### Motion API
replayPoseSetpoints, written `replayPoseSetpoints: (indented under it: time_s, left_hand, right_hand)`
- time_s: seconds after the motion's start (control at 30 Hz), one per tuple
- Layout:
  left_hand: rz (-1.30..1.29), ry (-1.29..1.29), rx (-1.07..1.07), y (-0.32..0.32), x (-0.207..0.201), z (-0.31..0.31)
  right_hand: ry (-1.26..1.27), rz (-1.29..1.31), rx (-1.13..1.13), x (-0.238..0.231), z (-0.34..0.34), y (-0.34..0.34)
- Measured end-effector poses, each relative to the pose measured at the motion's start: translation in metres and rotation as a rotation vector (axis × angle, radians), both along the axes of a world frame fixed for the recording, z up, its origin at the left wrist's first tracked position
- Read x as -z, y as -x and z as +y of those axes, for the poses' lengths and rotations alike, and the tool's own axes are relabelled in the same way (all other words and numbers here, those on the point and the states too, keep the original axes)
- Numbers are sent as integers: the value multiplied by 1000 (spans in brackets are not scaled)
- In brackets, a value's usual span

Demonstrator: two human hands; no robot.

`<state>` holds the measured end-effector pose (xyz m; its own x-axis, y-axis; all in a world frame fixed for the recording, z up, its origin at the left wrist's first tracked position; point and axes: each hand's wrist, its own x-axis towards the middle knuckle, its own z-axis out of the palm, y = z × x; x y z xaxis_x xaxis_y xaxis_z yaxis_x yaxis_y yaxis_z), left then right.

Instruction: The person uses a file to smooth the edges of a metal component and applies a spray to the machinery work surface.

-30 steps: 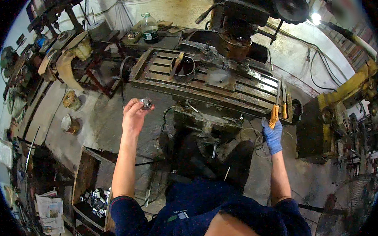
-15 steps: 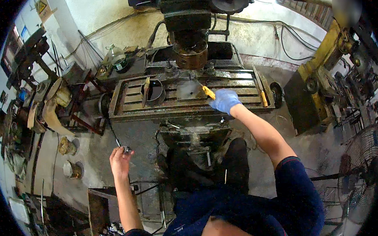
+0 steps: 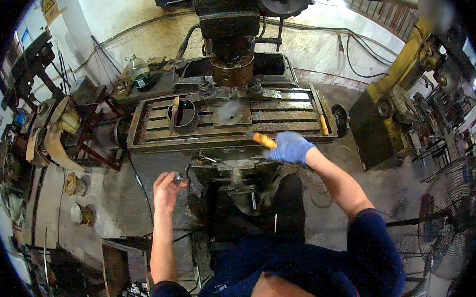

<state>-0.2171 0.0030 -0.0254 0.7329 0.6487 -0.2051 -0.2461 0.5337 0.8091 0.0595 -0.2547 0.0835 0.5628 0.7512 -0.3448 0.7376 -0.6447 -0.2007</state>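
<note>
My bare left hand (image 3: 166, 191) is closed on a small shiny metal part (image 3: 180, 178), left of the machine's front. My right hand (image 3: 291, 148), in a blue glove, grips a yellow-handled tool (image 3: 264, 140) just in front of the slotted machine table (image 3: 157, 148). The tool's tip is too blurred to make out. Behind it on the table lies a flat metal plate (image 3: 223, 118) with a small dark hole. A round dark container (image 3: 192, 118) stands to the left, with a wooden-handled brush or stick (image 3: 174, 111) leaning at its side.
A milling machine head (image 3: 232, 68) hangs above the table's rear. A long tool with an orange handle (image 3: 324, 125) lies at the table's right. A box of metal pieces (image 3: 108, 263) stands lower left, a wire fan (image 3: 452, 220) lower right, and a large bottle (image 3: 139, 73) back left.
My right hand has drawn the yellow-handled tool back from the plate toward the table's front edge. My left hand has moved right with the metal part. The view has shifted slightly.
</note>
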Motion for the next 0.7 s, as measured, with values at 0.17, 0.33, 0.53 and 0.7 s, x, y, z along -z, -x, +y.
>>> replayPoseSetpoints:
  time_s: [0.17, 0.33, 0.53, 0.7]
  left_hand:
    - [8, -38, 144, -61, 1, -33]
    - [120, -201, 301, -89, 3, -49]
    - [246, -531, 330, -103, -8, -47]
    - [343, -1452, 238, -154, -36, -29]
  right_hand:
    - [-9, 215, -299, -7, -32, 56]
    - [92, 145, -267, 3, -32, 60]
    - [-120, 189, -297, -2, -36, 24]
    - [-827, 352, -21, 43, -31, -39]
